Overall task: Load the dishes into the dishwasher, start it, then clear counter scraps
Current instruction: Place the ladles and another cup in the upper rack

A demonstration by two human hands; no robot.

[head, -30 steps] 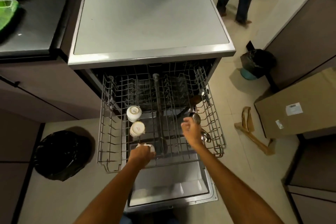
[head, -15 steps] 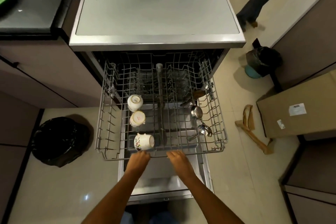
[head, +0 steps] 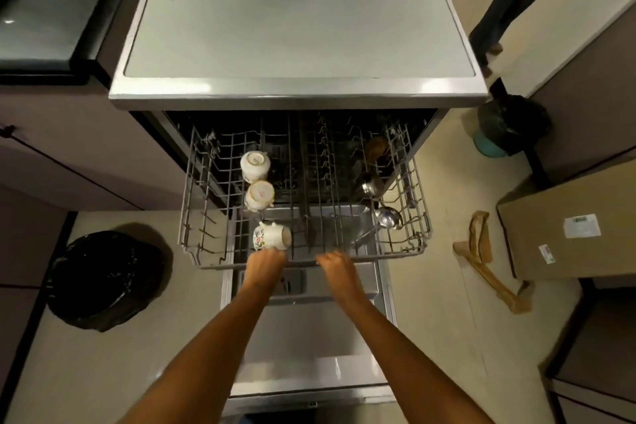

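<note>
Head view: both hands, left (head: 266, 260) and right (head: 333, 263), are curled on the rack (head: 203, 217) front edge. 3 cups (head: 272, 235) sit left; if shoved hard, these could be toppled.

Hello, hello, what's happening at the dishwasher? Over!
Both hands, left hand and right hand, at the front edge of the rack. Three cups and ladles loaded. Door open, nothing blocking the rack.

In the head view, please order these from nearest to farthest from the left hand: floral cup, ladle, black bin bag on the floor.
From the left hand:
1. Floral cup, lying in the rack just above the hand.
2. Ladle, on the rack's right side.
3. Black bin bag, on the floor, far left.
</note>
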